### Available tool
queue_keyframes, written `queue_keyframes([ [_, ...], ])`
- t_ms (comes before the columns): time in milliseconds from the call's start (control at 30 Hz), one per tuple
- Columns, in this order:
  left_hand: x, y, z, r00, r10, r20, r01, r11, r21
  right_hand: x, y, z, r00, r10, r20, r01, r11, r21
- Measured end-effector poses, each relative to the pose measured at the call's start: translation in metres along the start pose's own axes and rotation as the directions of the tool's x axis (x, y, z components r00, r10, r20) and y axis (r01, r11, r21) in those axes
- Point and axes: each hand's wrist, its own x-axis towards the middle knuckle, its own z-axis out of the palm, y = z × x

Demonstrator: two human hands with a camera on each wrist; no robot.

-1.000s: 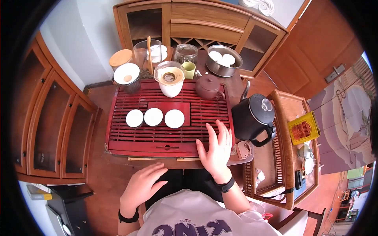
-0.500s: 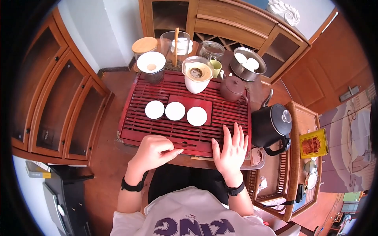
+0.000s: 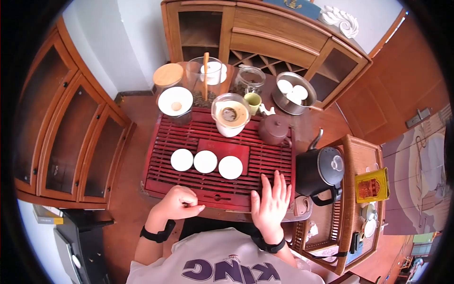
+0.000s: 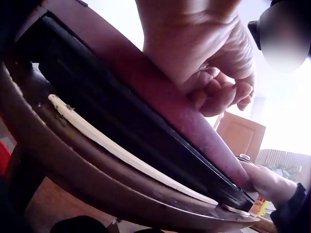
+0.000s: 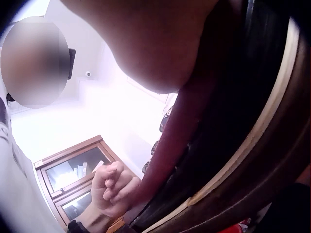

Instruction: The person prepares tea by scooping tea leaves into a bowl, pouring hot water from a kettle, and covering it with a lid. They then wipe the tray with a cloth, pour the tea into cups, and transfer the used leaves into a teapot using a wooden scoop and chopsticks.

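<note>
My left hand (image 3: 179, 202) rests at the front left edge of the red slatted tea tray (image 3: 208, 196), its fingers curled in with nothing in them; the right wrist view shows it as a loose fist. My right hand (image 3: 271, 203) lies on the tray's front right corner, fingers straight and spread, holding nothing. Three small white cups (image 3: 205, 162) stand in a row on the tray, beyond both hands. Behind them are a white pitcher topped by a strainer (image 3: 230, 115), a brown clay teapot (image 3: 274, 129), and a white bowl-shaped piece (image 3: 175, 101) on a dark vessel.
A black electric kettle (image 3: 321, 173) stands right of the tray, near a rattan cart (image 3: 347, 199) carrying a yellow tin (image 3: 371, 185). Glass jars, a green cup (image 3: 253, 102) and a metal pot (image 3: 294, 97) line the back. A pale strip (image 4: 126, 153) runs along the table below the tray.
My left hand has come up from above my lap to the tray's front edge, its fingers curling in. My right hand has settled flatter on the right corner. The head view has shifted.
</note>
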Motion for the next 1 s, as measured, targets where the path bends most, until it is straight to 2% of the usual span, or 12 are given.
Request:
queue_keyframes([
  [133,0.000,0.001,0.006,0.998,-0.050,-0.032,0.051,0.998,0.037,-0.002,0.000,0.001,1.000,-0.009,-0.020,0.008,1.000,-0.011],
  [267,0.000,-0.001,0.005,0.998,-0.032,-0.050,0.034,0.999,0.038,-0.001,-0.001,0.005,0.997,-0.018,-0.078,0.016,1.000,-0.024],
  [367,-0.002,-0.001,0.008,0.993,-0.067,-0.096,0.066,0.998,-0.019,-0.002,0.000,0.008,0.993,-0.014,-0.114,0.011,1.000,-0.027],
  [400,-0.003,0.001,0.010,0.984,-0.142,-0.108,0.132,0.987,-0.096,-0.003,0.000,0.008,0.994,-0.010,-0.112,0.007,1.000,-0.027],
  [500,-0.003,0.003,0.014,0.967,-0.183,-0.174,0.167,0.980,-0.106,-0.004,0.000,0.009,0.990,-0.021,-0.140,0.018,1.000,-0.026],
  [667,-0.004,-0.007,0.013,0.974,-0.080,-0.213,0.076,0.997,-0.027,-0.005,0.001,0.012,0.988,-0.001,-0.156,-0.003,1.000,-0.025],
  [767,-0.004,-0.009,0.015,0.951,-0.028,-0.307,0.024,1.000,-0.018,-0.005,0.000,0.011,0.987,-0.003,-0.162,0.000,1.000,-0.016],
  [1000,-0.010,-0.017,0.012,0.924,-0.058,-0.379,0.027,0.996,-0.087,-0.005,0.000,0.011,0.984,-0.009,-0.179,0.006,1.000,-0.017],
])
